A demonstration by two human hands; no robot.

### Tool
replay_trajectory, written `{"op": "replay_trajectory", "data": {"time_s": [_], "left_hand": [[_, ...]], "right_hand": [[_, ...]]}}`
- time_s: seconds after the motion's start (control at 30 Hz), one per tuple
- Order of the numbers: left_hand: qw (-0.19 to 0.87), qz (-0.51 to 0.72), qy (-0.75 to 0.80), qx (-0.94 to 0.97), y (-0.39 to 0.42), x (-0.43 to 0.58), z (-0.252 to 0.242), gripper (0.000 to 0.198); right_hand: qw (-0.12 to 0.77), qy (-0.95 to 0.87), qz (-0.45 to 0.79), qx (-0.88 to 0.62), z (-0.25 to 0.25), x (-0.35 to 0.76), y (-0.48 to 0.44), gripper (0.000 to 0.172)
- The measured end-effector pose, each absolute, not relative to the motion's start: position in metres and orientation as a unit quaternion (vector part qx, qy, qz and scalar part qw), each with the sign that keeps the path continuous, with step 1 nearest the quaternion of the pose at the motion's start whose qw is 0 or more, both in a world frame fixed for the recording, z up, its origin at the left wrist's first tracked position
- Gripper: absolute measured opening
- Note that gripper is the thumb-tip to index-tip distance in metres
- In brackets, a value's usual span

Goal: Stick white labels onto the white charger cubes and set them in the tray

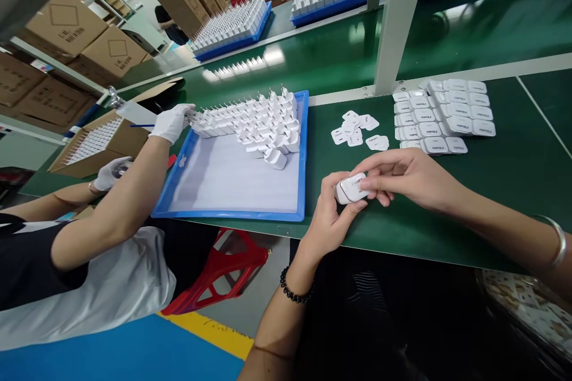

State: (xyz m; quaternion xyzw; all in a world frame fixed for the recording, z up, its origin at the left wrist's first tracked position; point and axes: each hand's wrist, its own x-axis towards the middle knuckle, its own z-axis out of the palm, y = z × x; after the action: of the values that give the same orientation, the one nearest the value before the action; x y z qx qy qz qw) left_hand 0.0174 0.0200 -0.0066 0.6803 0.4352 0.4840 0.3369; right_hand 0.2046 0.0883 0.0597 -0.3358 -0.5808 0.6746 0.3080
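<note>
Block (351, 190) is grasped by the left hand (329, 214) and right hand (406, 175) above the tabletop's front edge (402, 244), apparently so its face is steadied under the right thumb (375, 183).

White unit (351, 189), one, held in left hand (328, 214), thumb of right hand (409, 175) against its face; loose cards (351, 128), small heap, beyond on green bench (527, 190); card stacks (456, 110), in rows, farther right; blue-rimmed tray (232, 214), at left, part filled with pin-topped pieces (250, 128); co-worker's gloved hand (170, 123), at tray's far left corner.
</note>
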Motion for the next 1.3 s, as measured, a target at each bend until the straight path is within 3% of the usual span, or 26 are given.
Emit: {"op": "replay_trajectory", "data": {"time_s": [0.8, 1.3], "left_hand": [[0.32, 0.487, 0.443, 0.681, 0.021, 0.019, -0.005, 0.041], [0.298, 0.47, 0.445, 0.701, 0.022, 0.019, -0.003, 0.042]], "right_hand": [[0.364, -0.591, 0.619, -0.368, 0.06, 0.201, 0.075, 0.015], [0.335, -0.611, 0.603, -0.387, 0.065, 0.202, 0.076, 0.016]]}}
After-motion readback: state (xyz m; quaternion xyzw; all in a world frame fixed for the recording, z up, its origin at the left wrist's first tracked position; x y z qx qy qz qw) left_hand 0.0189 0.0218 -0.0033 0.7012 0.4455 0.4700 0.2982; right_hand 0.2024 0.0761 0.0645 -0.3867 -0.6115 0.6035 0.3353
